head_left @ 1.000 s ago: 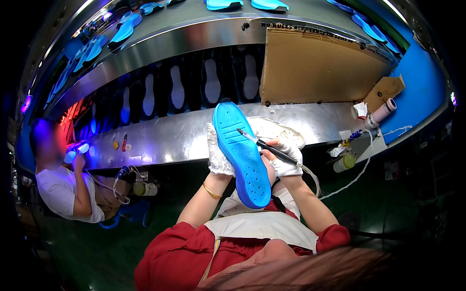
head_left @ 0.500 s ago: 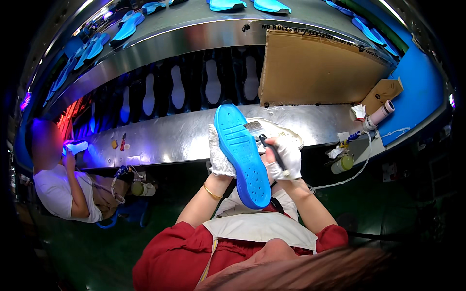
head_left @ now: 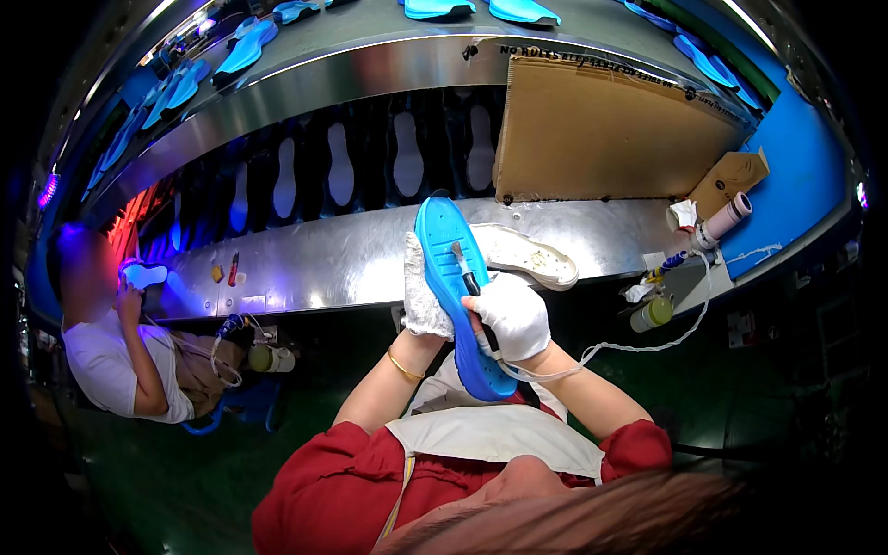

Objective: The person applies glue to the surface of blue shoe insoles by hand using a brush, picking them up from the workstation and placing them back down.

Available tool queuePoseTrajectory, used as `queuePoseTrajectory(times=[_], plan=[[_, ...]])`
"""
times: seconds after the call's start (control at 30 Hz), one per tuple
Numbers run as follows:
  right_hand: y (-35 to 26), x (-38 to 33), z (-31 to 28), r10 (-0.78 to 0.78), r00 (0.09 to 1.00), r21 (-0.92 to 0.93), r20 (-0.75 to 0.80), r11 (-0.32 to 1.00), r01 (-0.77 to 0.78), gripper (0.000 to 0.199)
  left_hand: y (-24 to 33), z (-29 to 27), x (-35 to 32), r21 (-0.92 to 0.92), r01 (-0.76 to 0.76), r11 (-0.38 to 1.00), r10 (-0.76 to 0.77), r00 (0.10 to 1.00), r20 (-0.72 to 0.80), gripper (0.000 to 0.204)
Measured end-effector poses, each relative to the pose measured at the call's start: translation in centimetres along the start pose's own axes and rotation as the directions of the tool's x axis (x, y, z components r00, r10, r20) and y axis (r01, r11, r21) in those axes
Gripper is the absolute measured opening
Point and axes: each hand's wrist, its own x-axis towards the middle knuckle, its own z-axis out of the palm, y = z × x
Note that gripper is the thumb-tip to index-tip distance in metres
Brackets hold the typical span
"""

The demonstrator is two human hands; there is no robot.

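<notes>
A long blue shoe sole (head_left: pixel 455 287) stands tilted in front of me, toe end up. My left hand (head_left: pixel 424 294), in a white glove, grips its left edge from behind. My right hand (head_left: pixel 511 316), also in a white glove, holds a thin dark tool (head_left: pixel 467 270) whose tip rests on the upper middle of the sole. A white cord (head_left: pixel 610 350) runs from this tool off to the right. Just beyond the sole, a white sole (head_left: pixel 527 254) lies on the metal shelf (head_left: pixel 314 264).
Behind the shelf, a dark belt carries several white soles (head_left: pixel 407 153); a higher belt carries blue soles (head_left: pixel 242 48). A cardboard sheet (head_left: pixel 601 139) leans at the right. A small bottle (head_left: pixel 652 314) and a pale tube (head_left: pixel 726 217) sit at the shelf's right end. Another person (head_left: pixel 111 342) sits at left.
My right hand has slid the tool from the sole's right side onto its upper middle. The sole has shifted slightly toward upright. The person at left has lowered a pale sole.
</notes>
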Motion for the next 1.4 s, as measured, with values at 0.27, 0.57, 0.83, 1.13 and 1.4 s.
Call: queuePoseTrajectory(times=[0.27,0.57,0.83,1.13,1.4], plan=[[0.8,-1.3,-0.2,0.121,0.988,0.102,-0.097,0.989,-0.111,0.025,-0.4,0.5,0.1,-0.096,-0.011,0.995,-0.004,0.988,-0.152,0.069],[0.9,-2.0,-0.7,0.203,0.967,0.155,-0.155,0.972,-0.179,0.017,-0.2,0.1,0.8,-0.104,-0.083,0.991,0.070,0.990,-0.120,0.069],[-0.2,-2.6,-1.6,0.534,0.843,0.500,-0.072,0.751,-0.432,0.014,0.9,0.1,0.3,-0.062,-0.178,0.982,0.165,0.970,-0.181,0.073],[0.3,-2.9,-2.0,0.765,0.588,0.859,0.263,0.091,-0.504,0.016,0.6,0.0,0.0,-0.093,-0.154,0.984,0.139,0.979,-0.151,0.075],[-0.3,-3.0,-0.7,0.719,0.654,0.748,0.234,0.297,-0.594,0.023,-0.1,-0.1,-0.1,-0.088,-0.068,0.994,0.063,0.996,-0.057,0.079]])
